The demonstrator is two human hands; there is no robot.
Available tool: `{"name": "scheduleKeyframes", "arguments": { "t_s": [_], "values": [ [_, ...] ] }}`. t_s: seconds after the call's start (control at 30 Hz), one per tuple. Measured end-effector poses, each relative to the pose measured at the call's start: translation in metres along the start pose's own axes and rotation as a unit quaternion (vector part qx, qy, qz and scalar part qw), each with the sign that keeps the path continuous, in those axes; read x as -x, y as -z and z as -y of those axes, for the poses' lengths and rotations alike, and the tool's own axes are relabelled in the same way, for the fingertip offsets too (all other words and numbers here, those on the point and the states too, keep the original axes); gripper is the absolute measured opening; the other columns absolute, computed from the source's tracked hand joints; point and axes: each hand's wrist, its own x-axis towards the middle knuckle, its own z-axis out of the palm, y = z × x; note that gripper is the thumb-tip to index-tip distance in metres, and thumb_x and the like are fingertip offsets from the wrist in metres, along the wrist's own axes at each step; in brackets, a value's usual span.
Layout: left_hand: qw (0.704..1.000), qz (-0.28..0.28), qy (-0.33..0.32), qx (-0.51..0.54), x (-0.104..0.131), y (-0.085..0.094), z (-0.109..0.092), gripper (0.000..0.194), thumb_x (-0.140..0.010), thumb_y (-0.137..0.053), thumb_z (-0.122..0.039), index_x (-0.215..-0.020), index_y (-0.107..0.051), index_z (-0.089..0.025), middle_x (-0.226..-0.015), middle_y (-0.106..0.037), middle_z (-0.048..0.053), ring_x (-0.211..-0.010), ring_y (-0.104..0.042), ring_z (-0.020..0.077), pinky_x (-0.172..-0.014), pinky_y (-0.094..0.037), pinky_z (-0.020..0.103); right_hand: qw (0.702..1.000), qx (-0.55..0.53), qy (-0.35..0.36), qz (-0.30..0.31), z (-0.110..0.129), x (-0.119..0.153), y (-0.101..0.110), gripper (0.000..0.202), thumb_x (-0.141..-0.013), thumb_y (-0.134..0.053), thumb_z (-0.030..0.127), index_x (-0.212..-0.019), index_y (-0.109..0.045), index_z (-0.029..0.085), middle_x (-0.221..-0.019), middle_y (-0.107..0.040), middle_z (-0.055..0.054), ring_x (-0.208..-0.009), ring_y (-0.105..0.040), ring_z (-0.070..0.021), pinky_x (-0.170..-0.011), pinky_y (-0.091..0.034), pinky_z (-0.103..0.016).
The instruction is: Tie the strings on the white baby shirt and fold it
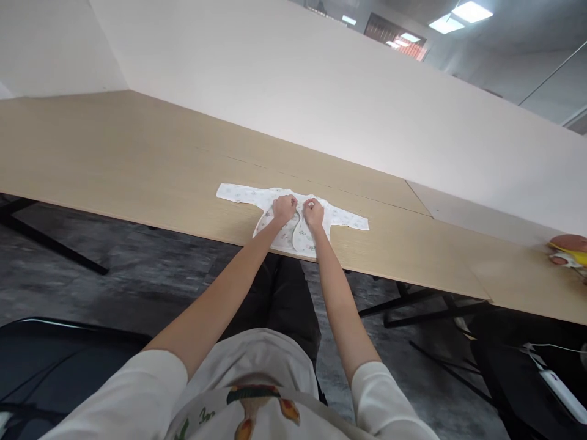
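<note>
Here, small patterned shirt (290,237) lies spread on table (151,153), at near edge, sleeves out left and right. Left hand (285,208) on shirt's upper front, fingers curled in; right hand (313,212) just beside, fingers bent, fingertips together near neckline. Whether either pinches cloth, can't tell. White partition (275,79) along far side.

A small white patterned garment (287,235) lies spread on the table (183,165), sleeves outstretched, front partly open.
</note>
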Motion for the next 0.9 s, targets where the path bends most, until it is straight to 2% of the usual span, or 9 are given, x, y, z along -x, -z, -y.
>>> {"name": "scheduleKeyframes", "arguments": {
  "t_s": [0.13, 0.23, 0.33, 0.4, 0.5, 0.57, 0.67, 0.77, 0.9],
  "values": [
    [0.998, -0.019, -0.004, -0.052, 0.001, -0.002, 0.000, 0.021, -0.088, -0.053, -0.019, -0.092, -0.074, -0.016, -0.110, -0.071, 0.017, -0.112, -0.059, 0.0317, -0.097, -0.043, 0.044, 1.000, 0.024, 0.008, 0.014, -0.002, -0.001, -0.001, 0.018, -0.085, -0.049, 0.023, -0.087, -0.067, 0.022, -0.069, -0.063, 0.001, -0.069, -0.057, -0.0167, -0.071, -0.042, -0.025],
    [0.997, -0.009, -0.011, -0.075, 0.003, 0.003, 0.002, 0.026, -0.089, -0.051, -0.022, -0.091, -0.075, -0.012, -0.111, -0.070, 0.021, -0.113, -0.059, 0.0345, -0.098, -0.043, 0.045, 0.998, 0.042, 0.020, 0.044, 0.000, -0.002, 0.001, 0.017, -0.086, -0.052, 0.026, -0.085, -0.068, 0.022, -0.078, -0.069, -0.001, -0.075, -0.061, -0.0172, -0.074, -0.045, -0.026],
    [0.996, 0.026, -0.009, -0.085, 0.006, 0.014, 0.005, 0.026, -0.087, -0.053, -0.022, -0.090, -0.077, -0.011, -0.108, -0.071, 0.021, -0.115, -0.059, 0.0357, -0.099, -0.043, 0.046, 0.993, 0.063, 0.026, 0.098, 0.006, -0.002, 0.006, 0.016, -0.087, -0.055, 0.028, -0.083, -0.069, 0.021, -0.086, -0.072, -0.003, -0.082, -0.064, -0.0187, -0.078, -0.047, -0.028],
    [0.995, 0.069, -0.024, -0.072, 0.008, 0.021, 0.007, 0.029, -0.086, -0.051, -0.021, -0.091, -0.078, -0.014, -0.108, -0.072, 0.018, -0.113, -0.060, 0.0343, -0.099, -0.043, 0.046, 0.990, 0.065, 0.039, 0.120, 0.009, 0.003, 0.008, 0.015, -0.087, -0.057, 0.029, -0.085, -0.069, 0.021, -0.090, -0.073, -0.005, -0.086, -0.065, -0.0197, -0.081, -0.048, -0.029],
    [0.990, 0.120, -0.071, -0.033, 0.014, 0.026, 0.007, 0.036, -0.088, -0.046, -0.020, -0.101, -0.079, -0.024, -0.111, -0.075, 0.007, -0.111, -0.061, 0.0288, -0.101, -0.042, 0.044, 0.990, 0.064, 0.064, 0.106, 0.010, 0.015, 0.010, 0.016, -0.084, -0.061, 0.027, -0.095, -0.069, 0.019, -0.091, -0.073, -0.006, -0.090, -0.066, -0.0212, -0.085, -0.049, -0.031],
    [0.989, 0.115, -0.091, -0.028, 0.019, 0.025, 0.007, 0.038, -0.089, -0.045, -0.021, -0.107, -0.078, -0.028, -0.113, -0.075, 0.004, -0.112, -0.061, 0.0272, -0.102, -0.041, 0.043, 0.993, 0.060, 0.067, 0.077, 0.008, 0.024, 0.010, 0.022, -0.082, -0.059, 0.021, -0.102, -0.069, 0.018, -0.092, -0.073, -0.007, -0.092, -0.067, -0.0215, -0.088, -0.049, -0.032],
    [0.988, 0.081, -0.120, -0.052, 0.028, 0.021, 0.007, 0.032, -0.090, -0.051, -0.027, -0.105, -0.079, -0.027, -0.115, -0.074, 0.007, -0.114, -0.059, 0.0298, -0.102, -0.039, 0.044, 0.998, 0.015, 0.041, 0.040, 0.003, 0.032, 0.012, 0.029, -0.081, -0.054, 0.015, -0.106, -0.068, 0.016, -0.094, -0.074, -0.007, -0.091, -0.068, -0.0199, -0.090, -0.050, -0.032],
    [0.985, 0.065, -0.149, -0.059, 0.032, 0.018, 0.008, 0.027, -0.088, -0.058, -0.034, -0.100, -0.079, -0.023, -0.113, -0.073, 0.010, -0.114, -0.058, 0.0318, -0.102, -0.039, 0.046, 0.997, -0.058, 0.014, 0.039, -0.002, 0.032, 0.016, 0.030, -0.079, -0.055, 0.016, -0.106, -0.068, 0.013, -0.093, -0.074, -0.009, -0.087, -0.069, -0.0188, -0.086, -0.052, -0.029],
    [0.986, 0.063, -0.153, -0.026, 0.030, 0.018, 0.011, 0.022, -0.086, -0.058, -0.030, -0.092, -0.078, -0.021, -0.102, -0.076, 0.009, -0.108, -0.061, 0.0292, -0.102, -0.041, 0.045, 0.992, -0.117, 0.006, 0.043, -0.005, 0.029, 0.017, 0.032, -0.078, -0.055, 0.018, -0.108, -0.067, 0.013, -0.089, -0.074, -0.008, -0.083, -0.069, -0.0186, -0.084, -0.053, -0.030]
  ]
}}
